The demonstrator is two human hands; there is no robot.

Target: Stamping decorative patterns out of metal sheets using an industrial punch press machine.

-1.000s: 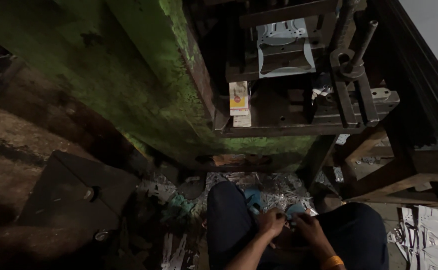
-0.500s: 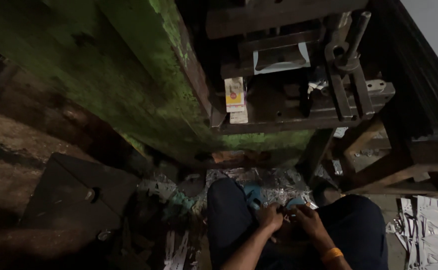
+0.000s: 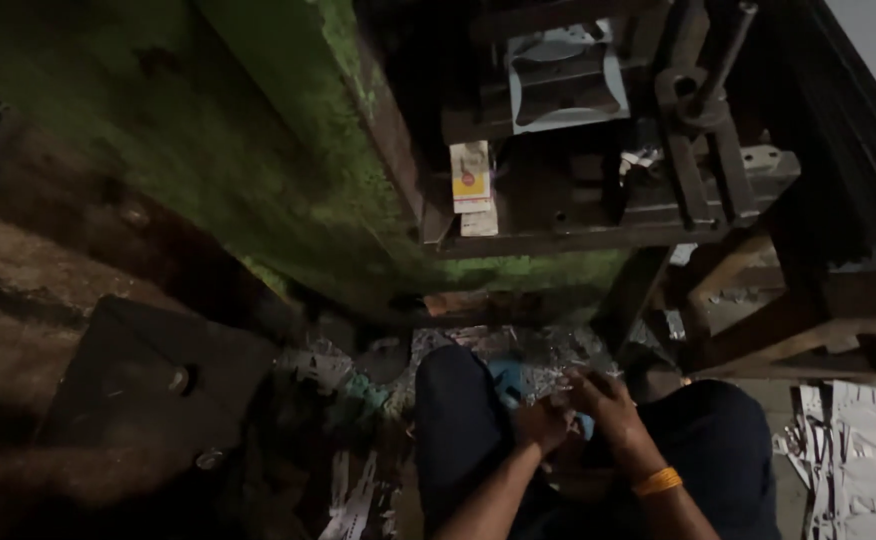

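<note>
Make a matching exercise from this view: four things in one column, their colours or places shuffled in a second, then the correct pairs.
1. wristband
2. machine frame
3. cut metal sheets
4. shaped metal plate

a. worn green paint
b. orange, on the right hand's wrist
c. top of the view, in the press
d. on the floor at far right

Pairs: 1-b, 2-a, 3-d, 4-c

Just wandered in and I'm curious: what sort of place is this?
Probably a small metal-stamping workshop: a worn green press machine, a shiny cut metal sheet in its tooling, and pale punched scrap heaped on the floor.
</note>
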